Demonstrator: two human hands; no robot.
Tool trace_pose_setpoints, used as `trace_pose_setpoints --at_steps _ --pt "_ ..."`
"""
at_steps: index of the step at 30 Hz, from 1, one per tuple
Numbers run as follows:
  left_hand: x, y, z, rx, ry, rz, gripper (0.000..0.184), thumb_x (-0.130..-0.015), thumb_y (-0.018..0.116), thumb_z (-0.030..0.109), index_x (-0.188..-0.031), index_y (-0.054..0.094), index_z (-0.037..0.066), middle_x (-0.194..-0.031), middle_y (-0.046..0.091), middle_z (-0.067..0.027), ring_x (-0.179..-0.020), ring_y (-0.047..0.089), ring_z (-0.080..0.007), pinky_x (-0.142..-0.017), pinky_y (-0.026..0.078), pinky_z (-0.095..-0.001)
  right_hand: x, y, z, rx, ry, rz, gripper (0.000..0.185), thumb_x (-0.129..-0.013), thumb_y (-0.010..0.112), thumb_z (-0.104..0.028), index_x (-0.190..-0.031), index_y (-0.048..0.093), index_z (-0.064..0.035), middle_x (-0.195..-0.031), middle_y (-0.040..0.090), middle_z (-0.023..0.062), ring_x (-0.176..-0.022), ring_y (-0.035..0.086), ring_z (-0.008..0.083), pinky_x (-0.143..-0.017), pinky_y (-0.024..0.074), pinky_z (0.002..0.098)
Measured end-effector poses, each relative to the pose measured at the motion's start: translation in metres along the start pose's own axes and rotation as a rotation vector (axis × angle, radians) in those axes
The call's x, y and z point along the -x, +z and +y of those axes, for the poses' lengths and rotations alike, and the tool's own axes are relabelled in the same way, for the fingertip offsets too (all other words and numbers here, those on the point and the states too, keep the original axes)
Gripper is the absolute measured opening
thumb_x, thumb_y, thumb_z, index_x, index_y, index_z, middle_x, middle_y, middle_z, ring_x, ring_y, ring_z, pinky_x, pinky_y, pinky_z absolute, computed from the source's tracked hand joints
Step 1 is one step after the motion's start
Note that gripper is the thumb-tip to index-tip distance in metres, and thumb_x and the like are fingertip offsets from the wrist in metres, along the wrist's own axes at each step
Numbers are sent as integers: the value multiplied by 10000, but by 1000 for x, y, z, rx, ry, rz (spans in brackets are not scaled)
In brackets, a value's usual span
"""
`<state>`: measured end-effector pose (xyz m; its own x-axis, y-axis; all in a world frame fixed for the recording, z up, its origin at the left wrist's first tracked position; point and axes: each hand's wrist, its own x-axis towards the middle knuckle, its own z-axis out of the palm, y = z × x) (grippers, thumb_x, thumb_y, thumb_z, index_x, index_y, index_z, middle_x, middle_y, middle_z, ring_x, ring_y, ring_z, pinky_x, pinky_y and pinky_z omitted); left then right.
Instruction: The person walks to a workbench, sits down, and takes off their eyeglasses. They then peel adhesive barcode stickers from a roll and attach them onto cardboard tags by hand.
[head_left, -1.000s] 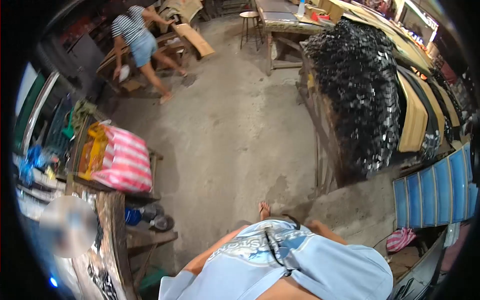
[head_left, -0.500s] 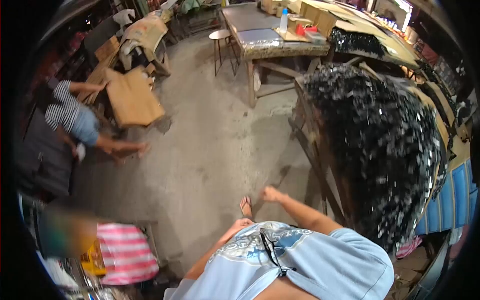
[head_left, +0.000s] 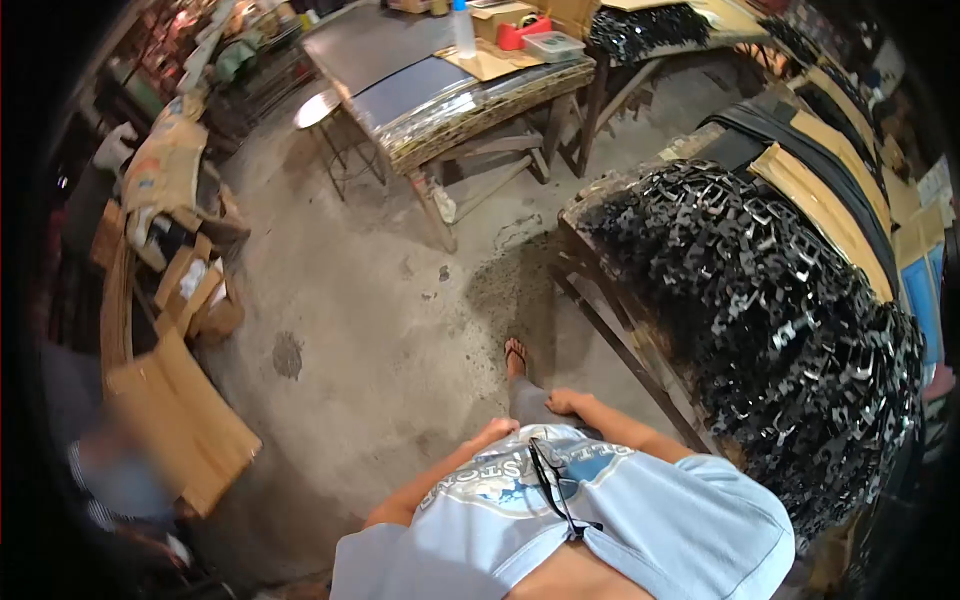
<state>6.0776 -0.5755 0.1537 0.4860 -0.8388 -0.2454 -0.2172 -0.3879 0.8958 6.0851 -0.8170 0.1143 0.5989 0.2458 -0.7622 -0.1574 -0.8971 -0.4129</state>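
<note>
Black pieces (head_left: pixel 790 340) lie heaped — glinting — at right.

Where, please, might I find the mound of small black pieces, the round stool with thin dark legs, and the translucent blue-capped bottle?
Mound of small black pieces (head_left: pixel 760 310): head view, middle of its surface.
Round stool (head_left: pixel 316 110): head view, on the seat.
Translucent blue-capped bottle (head_left: pixel 464 40): head view, body below the cap.
</note>
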Motion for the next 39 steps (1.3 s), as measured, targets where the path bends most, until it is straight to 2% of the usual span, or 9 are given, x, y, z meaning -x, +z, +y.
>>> trace_pose_setpoints --at_steps 2,7,9,10,12,16,23,32,39 --pt "-22 -50 -15 67 0 8 232 -738 637 260 -783 634 33 -802 630 -193 -763 612 -361 -659 482 -413 -7 -77 -32 73 -47 35 331 -819 534 -306 -944 675 -33 -986 647 200 -928 618 355 -817 481 426" --pt "-74 -200 25 -379 -609 9 281 -792 634 323 -831 677 49 -831 656 -175 -761 633 -343 -654 495 -419 -101 -196 -60 -55 -156 52 293 -624 680 -200 -870 695 -41 -944 660 178 -911 636 312 -740 509 410" --pt "-90 -241 -14 -194 -424 235 304 -778 676 345 -771 668 41 -701 660 -147 -543 622 -248 -546 490 -359 -131 -229 -70 -73 -133 156 273 -652 682 -250 -826 700 -41 -893 669 170 -886 643 303 -739 510 406" --pt "-103 -267 -1 -67 -523 260 252 -759 696 295 -802 668 48 -742 661 -132 -660 631 -259 -631 495 -352 -129 -255 -84 -91 -106 213 277 -693 675 -298 -804 703 -46 -872 673 165 -877 644 302 -752 506 401" --pt "-122 -313 13 -489 -233 384 211 -757 695 250 -860 664 68 -819 645 -127 -808 603 -270 -735 474 -352 -137 -298 -100 -245 -150 243 329 -748 634 -358 -792 700 -39 -839 676 152 -862 643 305 -763 499 395" --pt "-163 -396 18 -456 -174 187 164 -776 667 169 -906 651 70 -870 620 -125 -901 559 -280 -794 446 -360 -175 -366 -109 -481 -89 280 471 -862 517 -460 -773 699 -35 -802 680 130 -848 644 291 -796 481 386" --pt "-296 -536 27 -261 156 -83 138 -808 620 108 -916 625 22 -873 620 -151 -843 588 -329 -750 466 -404 -225 -465 -49 -515 128 450 325 -776 658 -296 -931 657 -11 -912 663 185 -859 637 309 -754 490 388" --pt "-519 -584 61 288 -52 -141 227 -867 608 162 -1012 638 -9 -950 647 -55 -887 575 -120 -789 445 -273 -181 -525 25 -855 353 1016 285 -730 716 -151 -965 620 -22 -915 645 182 -911 616 323 -792 486 388" --pt "-686 -555 103 356 -144 -523 270 -882 613 227 -1081 622 45 -985 632 -30 -917 561 -110 -820 419 -256 -137 -585 103 -1033 447 1217 236 -784 673 -163 -958 628 -9 -908 642 165 -822 638 281 -739 500 362"
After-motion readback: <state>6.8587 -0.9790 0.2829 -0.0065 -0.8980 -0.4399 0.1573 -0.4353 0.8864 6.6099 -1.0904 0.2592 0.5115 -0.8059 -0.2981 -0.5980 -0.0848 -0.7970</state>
